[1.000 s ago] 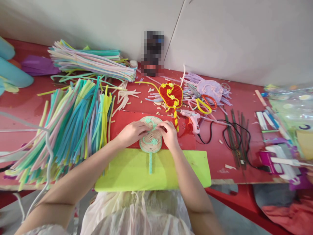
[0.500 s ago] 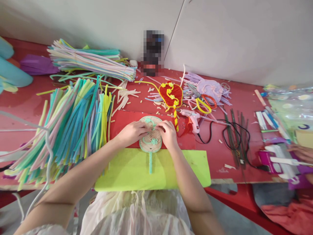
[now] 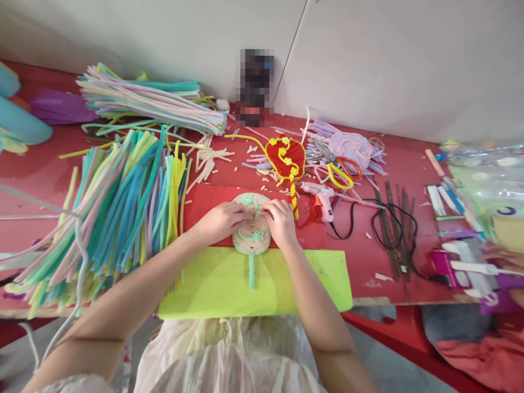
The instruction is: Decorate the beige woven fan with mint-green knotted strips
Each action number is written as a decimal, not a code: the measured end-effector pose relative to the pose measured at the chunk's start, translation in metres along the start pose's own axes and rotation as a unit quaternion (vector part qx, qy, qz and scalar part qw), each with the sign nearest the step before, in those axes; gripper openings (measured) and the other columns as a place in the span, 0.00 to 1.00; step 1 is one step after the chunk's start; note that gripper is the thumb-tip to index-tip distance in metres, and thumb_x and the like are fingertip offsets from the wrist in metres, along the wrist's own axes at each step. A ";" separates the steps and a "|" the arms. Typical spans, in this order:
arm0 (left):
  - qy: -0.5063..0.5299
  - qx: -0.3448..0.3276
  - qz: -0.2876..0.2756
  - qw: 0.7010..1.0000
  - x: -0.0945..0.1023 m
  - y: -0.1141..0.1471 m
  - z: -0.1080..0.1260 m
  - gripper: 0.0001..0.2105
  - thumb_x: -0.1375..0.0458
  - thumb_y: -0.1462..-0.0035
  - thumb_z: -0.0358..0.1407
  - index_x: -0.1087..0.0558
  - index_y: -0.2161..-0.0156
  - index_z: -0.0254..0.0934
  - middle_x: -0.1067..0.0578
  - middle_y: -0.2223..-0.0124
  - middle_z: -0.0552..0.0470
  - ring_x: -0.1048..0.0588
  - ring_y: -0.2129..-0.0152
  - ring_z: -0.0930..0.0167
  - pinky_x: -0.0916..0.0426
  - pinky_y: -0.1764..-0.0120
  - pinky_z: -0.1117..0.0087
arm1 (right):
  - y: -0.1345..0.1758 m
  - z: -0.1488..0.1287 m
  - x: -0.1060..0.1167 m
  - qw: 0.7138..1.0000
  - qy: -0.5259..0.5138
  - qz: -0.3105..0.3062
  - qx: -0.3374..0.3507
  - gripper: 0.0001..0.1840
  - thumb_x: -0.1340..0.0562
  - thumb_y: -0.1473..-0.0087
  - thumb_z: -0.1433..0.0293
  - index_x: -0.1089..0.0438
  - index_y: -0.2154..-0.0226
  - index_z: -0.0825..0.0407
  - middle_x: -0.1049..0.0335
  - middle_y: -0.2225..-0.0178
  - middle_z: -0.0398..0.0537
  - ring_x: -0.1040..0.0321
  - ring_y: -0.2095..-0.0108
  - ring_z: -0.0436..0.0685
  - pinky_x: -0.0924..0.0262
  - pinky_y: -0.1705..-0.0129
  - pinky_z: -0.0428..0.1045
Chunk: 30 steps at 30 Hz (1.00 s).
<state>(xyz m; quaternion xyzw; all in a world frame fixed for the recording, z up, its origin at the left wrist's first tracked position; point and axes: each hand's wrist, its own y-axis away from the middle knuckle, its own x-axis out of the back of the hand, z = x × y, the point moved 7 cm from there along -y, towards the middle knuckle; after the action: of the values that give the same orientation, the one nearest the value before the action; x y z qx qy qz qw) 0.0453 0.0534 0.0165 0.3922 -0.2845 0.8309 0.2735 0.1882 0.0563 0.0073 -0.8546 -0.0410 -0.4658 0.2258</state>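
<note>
A round fan (image 3: 246, 245) made of beige pipe cleaners lies on the table, its mint-green rim and handle pointing toward me. Mint-green curls and flowers decorate its face; one flower (image 3: 258, 236) shows on the lower part. My left hand (image 3: 224, 221) comes over the fan's upper left, with fingers closed in a pinch at the mint-green pipe-cleaner decoration (image 3: 248, 201). From the right, my right hand (image 3: 280, 219) pinches at the same decoration, its fingertips close to the left ones. The fingers hide part of the decoration.
Pipe-cleaner bundles (image 3: 135, 202) fill the left side. Beyond the fan lie a red and yellow fan (image 3: 285, 158), scissors (image 3: 339, 172) and a pink glue gun (image 3: 321, 197) with a black cord. A lime-green mat (image 3: 295, 284) lies nearest me. Another person's hand (image 3: 505, 254) shows at far right.
Both hands stay at the upper part of the fan, with at most slight finger movement. The whole view has shifted very slightly.
</note>
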 end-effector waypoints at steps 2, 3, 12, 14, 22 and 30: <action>0.011 0.005 -0.006 1.000 0.000 0.000 -0.001 0.13 0.49 0.39 0.31 0.26 0.53 0.38 0.25 0.56 0.46 0.27 0.59 0.68 0.31 0.56 0.65 | 0.000 0.000 0.000 1.000 0.003 -0.001 0.004 0.05 0.41 0.42 0.66 0.31 0.67 0.49 0.28 0.66 0.45 0.38 0.63 0.57 0.47 0.58 0.53; 0.016 0.008 -0.009 1.000 0.000 0.000 -0.001 0.14 0.50 0.40 0.30 0.27 0.52 0.38 0.25 0.56 0.46 0.27 0.59 0.68 0.31 0.55 0.65 | 0.000 0.000 0.000 1.000 0.004 -0.001 0.006 0.06 0.41 0.42 0.66 0.31 0.67 0.49 0.28 0.65 0.45 0.38 0.63 0.57 0.47 0.58 0.53; 0.034 0.031 -0.028 0.999 0.000 -0.001 -0.001 0.15 0.51 0.40 0.27 0.28 0.51 0.38 0.26 0.54 0.47 0.28 0.57 0.68 0.33 0.54 0.65 | -0.001 -0.002 0.002 1.000 -0.002 0.002 0.005 0.06 0.42 0.41 0.66 0.31 0.67 0.49 0.28 0.66 0.45 0.39 0.63 0.57 0.47 0.58 0.53; 0.046 0.035 -0.026 0.998 0.000 -0.001 -0.002 0.15 0.51 0.40 0.28 0.28 0.51 0.39 0.26 0.54 0.47 0.28 0.58 0.68 0.33 0.54 0.65 | -0.001 -0.002 0.002 1.000 -0.003 0.001 0.004 0.06 0.42 0.41 0.66 0.31 0.67 0.49 0.28 0.66 0.45 0.39 0.64 0.57 0.47 0.58 0.53; 0.077 0.032 -0.016 0.996 0.003 -0.003 -0.001 0.14 0.52 0.38 0.30 0.28 0.51 0.39 0.26 0.54 0.46 0.27 0.58 0.69 0.33 0.54 0.66 | -0.001 -0.001 0.002 1.000 -0.011 0.004 0.005 0.06 0.42 0.41 0.66 0.31 0.67 0.49 0.29 0.66 0.46 0.39 0.64 0.57 0.47 0.58 0.53; 0.086 0.030 -0.015 0.996 0.002 -0.003 -0.003 0.15 0.52 0.38 0.31 0.28 0.51 0.39 0.26 0.54 0.46 0.27 0.58 0.69 0.32 0.54 0.66 | 0.000 0.000 0.001 1.000 -0.008 0.002 0.000 0.06 0.42 0.41 0.66 0.31 0.67 0.49 0.29 0.66 0.46 0.39 0.63 0.57 0.47 0.58 0.53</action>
<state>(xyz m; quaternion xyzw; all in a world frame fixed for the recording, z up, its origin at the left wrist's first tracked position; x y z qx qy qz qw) 0.0445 0.0578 0.0176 0.3320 -0.2290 0.8654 0.2975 0.1886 0.0563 0.0086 -0.8584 -0.0415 -0.4584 0.2264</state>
